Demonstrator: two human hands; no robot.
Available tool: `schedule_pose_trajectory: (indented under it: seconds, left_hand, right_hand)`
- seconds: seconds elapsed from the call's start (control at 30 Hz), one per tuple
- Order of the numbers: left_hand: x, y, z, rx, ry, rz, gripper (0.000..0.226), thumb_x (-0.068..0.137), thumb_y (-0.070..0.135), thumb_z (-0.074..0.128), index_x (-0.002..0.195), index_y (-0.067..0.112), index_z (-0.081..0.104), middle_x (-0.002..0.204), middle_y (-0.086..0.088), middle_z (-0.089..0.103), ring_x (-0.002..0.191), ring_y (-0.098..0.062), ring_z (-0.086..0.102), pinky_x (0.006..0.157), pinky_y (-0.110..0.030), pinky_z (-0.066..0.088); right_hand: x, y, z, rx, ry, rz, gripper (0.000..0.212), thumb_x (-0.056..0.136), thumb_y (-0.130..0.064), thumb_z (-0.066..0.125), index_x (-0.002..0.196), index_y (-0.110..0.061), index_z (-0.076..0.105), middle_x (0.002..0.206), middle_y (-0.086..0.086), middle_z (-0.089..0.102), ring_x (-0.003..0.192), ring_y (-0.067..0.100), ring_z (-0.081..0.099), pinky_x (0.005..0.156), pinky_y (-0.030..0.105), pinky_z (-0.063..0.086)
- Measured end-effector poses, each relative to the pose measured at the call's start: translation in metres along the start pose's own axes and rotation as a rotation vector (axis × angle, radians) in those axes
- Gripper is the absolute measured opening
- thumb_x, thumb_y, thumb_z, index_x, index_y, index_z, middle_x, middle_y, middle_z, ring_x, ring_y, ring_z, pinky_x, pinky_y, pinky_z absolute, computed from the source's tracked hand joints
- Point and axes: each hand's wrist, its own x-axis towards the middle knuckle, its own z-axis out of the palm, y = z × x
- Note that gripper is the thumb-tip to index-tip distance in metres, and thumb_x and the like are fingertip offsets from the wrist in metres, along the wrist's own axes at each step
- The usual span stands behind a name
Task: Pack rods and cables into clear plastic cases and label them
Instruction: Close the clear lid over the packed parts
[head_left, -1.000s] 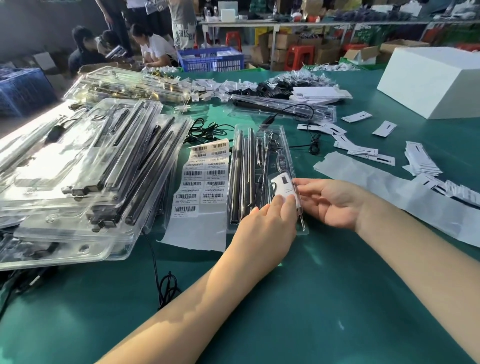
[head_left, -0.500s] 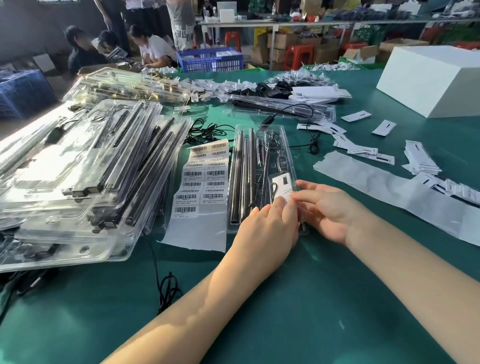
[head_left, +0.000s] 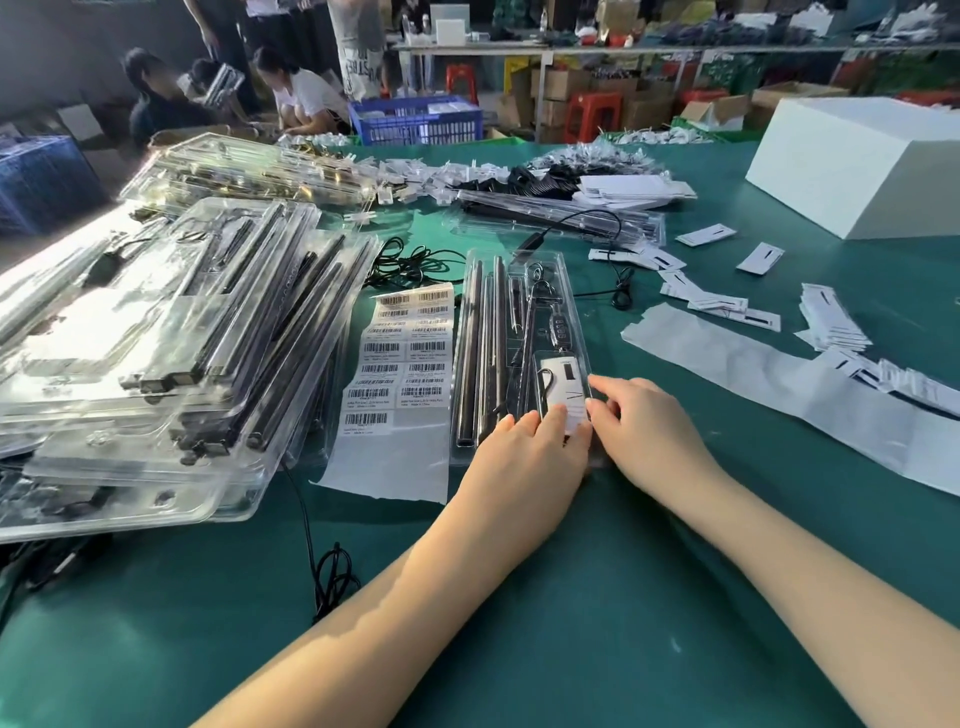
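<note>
Fingertips (head_left: 558, 415) of the left hand (head_left: 524, 457) and right hand (head_left: 644, 431) now meet over the small white card packet (head_left: 563, 389) at the near end of the clear case (head_left: 519, 353), pressing it flat. A second ago the right hand lay open beside the case with the packet lifted; since then it has closed in and the packet has gone down into its pocket. Both hands are flattened, fingers close together, pressing rather than gripping anything. That suggests the case is nearly filled: dark rods (head_left: 480, 353) and a thin cable (head_left: 530, 322) lie inside, and closing and labelling likely remain.

Just left of the case lies the barcode label sheet (head_left: 400, 353), within easy reach. Farther left, a stack of packed cases (head_left: 171, 332) crowds that side. Loose black cables (head_left: 415, 262) trail beyond the case, and scattered white cards (head_left: 722, 306) and a strip of backing paper (head_left: 779, 379) lie to the right on the green table (head_left: 597, 597).
</note>
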Motion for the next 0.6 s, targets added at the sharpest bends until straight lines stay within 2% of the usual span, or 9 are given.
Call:
schedule_pose_trajectory:
  seconds: [0.03, 0.1, 0.2, 0.3, 0.37, 0.4, 0.47, 0.5, 0.6]
  left_hand:
    - [-0.001, 0.000, 0.000, 0.011, 0.006, 0.012, 0.056, 0.084, 0.009, 0.023, 0.119, 0.012, 0.066, 0.114, -0.011, 0.067, 0.083, -0.020, 0.068, 0.075, -0.033, 0.056]
    - [-0.001, 0.002, 0.003, 0.039, 0.033, 0.004, 0.037, 0.083, 0.014, 0.044, 0.108, 0.015, 0.072, 0.103, -0.007, 0.072, 0.074, -0.016, 0.068, 0.067, -0.030, 0.057]
    - [0.002, 0.006, 0.005, 0.036, 0.104, -0.028, 0.031, 0.076, 0.014, 0.053, 0.098, 0.013, 0.075, 0.098, -0.005, 0.074, 0.073, -0.012, 0.070, 0.065, -0.028, 0.057]
    - [0.007, 0.009, 0.000, -0.091, 0.177, -0.103, 0.006, 0.078, 0.015, 0.066, 0.082, 0.014, 0.070, 0.076, 0.004, 0.071, 0.063, -0.009, 0.068, 0.052, -0.023, 0.053]
    - [0.010, 0.008, -0.007, -0.214, 0.149, -0.204, 0.026, 0.073, 0.034, 0.081, 0.074, 0.013, 0.066, 0.061, 0.003, 0.065, 0.051, -0.013, 0.064, 0.039, -0.023, 0.042]
    - [0.011, 0.005, -0.008, -0.264, 0.129, -0.223, 0.031, 0.074, 0.037, 0.081, 0.076, 0.010, 0.066, 0.067, 0.001, 0.068, 0.055, -0.016, 0.066, 0.040, -0.023, 0.042]
    - [0.009, 0.002, -0.003, -0.393, 0.090, -0.188, 0.030, 0.084, 0.036, 0.072, 0.091, 0.007, 0.066, 0.107, -0.004, 0.070, 0.090, -0.018, 0.069, 0.067, -0.028, 0.051]
    - [0.007, -0.001, 0.000, -0.483, 0.075, -0.182, 0.029, 0.087, 0.036, 0.067, 0.097, 0.008, 0.066, 0.123, -0.004, 0.063, 0.109, -0.018, 0.062, 0.084, -0.025, 0.047]
    - [0.001, -0.010, 0.002, -0.738, 0.180, -0.376, 0.035, 0.090, 0.040, 0.061, 0.114, 0.016, 0.060, 0.137, -0.003, 0.050, 0.136, -0.015, 0.035, 0.109, -0.024, 0.026]
  right_hand:
    - [0.001, -0.003, -0.002, -0.012, -0.012, 0.022, 0.039, 0.097, -0.027, 0.049, 0.134, -0.016, 0.055, 0.108, 0.011, 0.064, 0.105, 0.027, 0.058, 0.085, 0.031, 0.043]
    - [0.001, -0.010, -0.007, 0.026, -0.059, 0.083, 0.036, 0.097, -0.035, 0.050, 0.128, -0.018, 0.057, 0.105, 0.009, 0.069, 0.098, 0.024, 0.064, 0.080, 0.030, 0.050]
    - [-0.007, -0.018, -0.017, 0.441, -0.257, 0.289, 0.017, 0.094, -0.042, 0.054, 0.093, -0.025, 0.059, 0.075, 0.006, 0.069, 0.050, 0.015, 0.064, 0.046, 0.025, 0.051]
    - [-0.015, -0.020, -0.021, 0.833, -0.431, 0.441, 0.029, 0.097, -0.036, 0.054, 0.087, -0.011, 0.063, 0.066, 0.007, 0.067, 0.055, 0.018, 0.065, 0.053, 0.029, 0.057]
    - [-0.017, -0.017, -0.019, 0.881, -0.367, 0.448, 0.023, 0.098, -0.031, 0.053, 0.090, -0.010, 0.059, 0.063, 0.004, 0.063, 0.054, 0.016, 0.063, 0.049, 0.025, 0.053]
    - [-0.017, -0.016, -0.019, 0.887, -0.329, 0.454, 0.021, 0.099, -0.029, 0.052, 0.092, -0.010, 0.057, 0.062, 0.003, 0.062, 0.051, 0.015, 0.061, 0.046, 0.023, 0.051]
    - [-0.015, -0.012, -0.022, 0.855, -0.305, 0.433, 0.019, 0.100, -0.027, 0.051, 0.096, -0.009, 0.057, 0.061, 0.003, 0.061, 0.046, 0.013, 0.058, 0.042, 0.021, 0.048]
    - [-0.013, -0.008, -0.026, 0.833, -0.307, 0.415, 0.019, 0.100, -0.026, 0.051, 0.097, -0.009, 0.057, 0.060, 0.003, 0.062, 0.044, 0.012, 0.056, 0.040, 0.020, 0.047]
    - [-0.007, 0.007, -0.044, 0.861, -0.296, 0.374, 0.017, 0.099, -0.025, 0.051, 0.099, -0.009, 0.058, 0.057, 0.004, 0.064, 0.042, 0.011, 0.056, 0.038, 0.018, 0.044]
